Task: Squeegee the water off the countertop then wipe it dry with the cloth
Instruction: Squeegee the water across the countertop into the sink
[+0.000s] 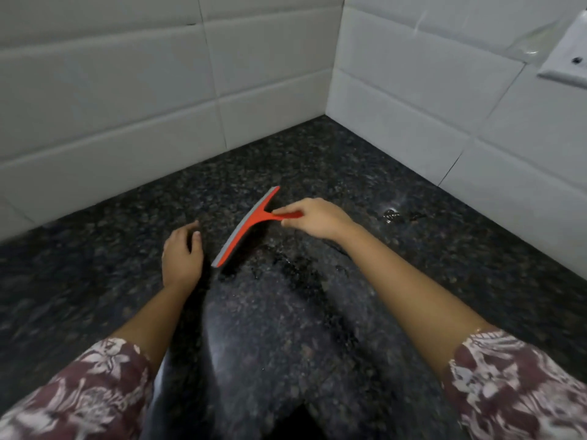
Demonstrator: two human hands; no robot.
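Observation:
A red squeegee (246, 228) with a grey rubber blade lies angled on the dark speckled granite countertop (286, 328). My right hand (314, 219) grips its short handle with fingers and thumb. My left hand (182, 254) rests palm down on the counter just left of the blade's near end, fingers loosely curled and holding nothing. Water (286, 268) glistens on the stone under and in front of the blade, and a small puddle (394, 215) sits further right. No cloth is in view.
White tiled walls (133, 100) meet in a corner behind the counter and run along its right side. A white socket plate (568, 55) is mounted on the right wall at the top right. The counter's front edge lies at the bottom of the view.

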